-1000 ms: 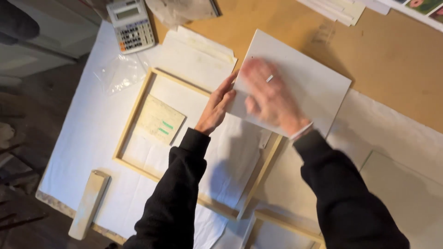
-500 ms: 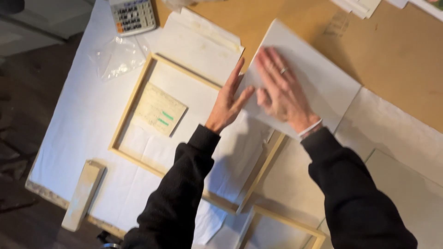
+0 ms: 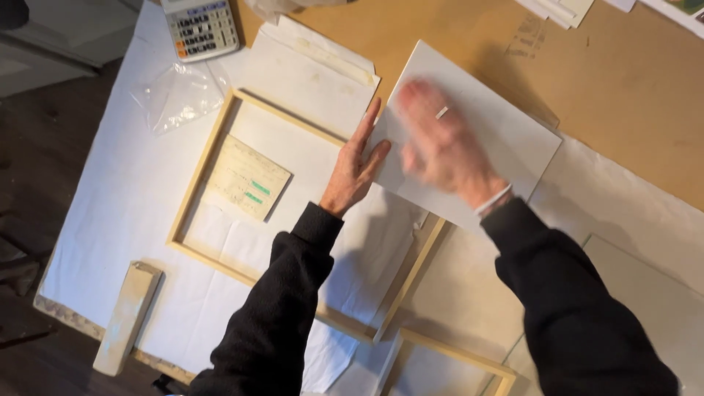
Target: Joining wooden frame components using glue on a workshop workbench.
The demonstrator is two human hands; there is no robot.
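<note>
At frame centre, the left hand [image 3: 354, 170], fingers spread, steadies a white board's [image 3: 506, 139] edge while the blurred right hand [image 3: 440, 147] lies flat on it; even pressure seems best.

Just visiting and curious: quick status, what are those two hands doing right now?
Left hand open, flat at the edge of the white board. Right hand open, blurred, palm on the board. Board lies over a corner of the wooden frame. Nothing in the way.
</note>
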